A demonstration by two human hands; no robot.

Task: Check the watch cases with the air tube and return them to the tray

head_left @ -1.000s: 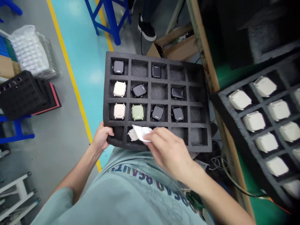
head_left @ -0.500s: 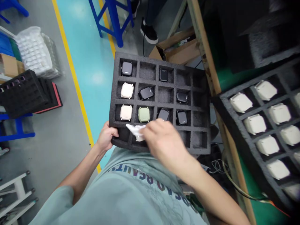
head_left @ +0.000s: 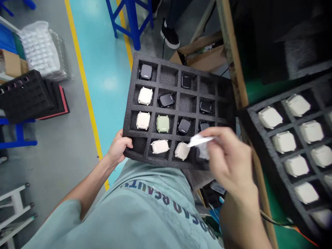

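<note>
One big black foam tray (head_left: 187, 103) has its corner in the left hand (head_left: 119, 147), thumb on top, other fingers hidden, while the right hand (head_left: 230, 159) pinches a white cloth (head_left: 199, 140), two pale watch cases (head_left: 160, 146) left of those fingertips.

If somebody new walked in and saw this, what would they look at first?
Probably the black foam tray mid-picture, gripped near its lower-left corner by the left hand, with one green watch-shaped piece among dark ones and cream ones. Next, maybe the white sheet pinched in the right hand over the tray's lower right part. At the picture's right, another tray holds white pieces.
</note>
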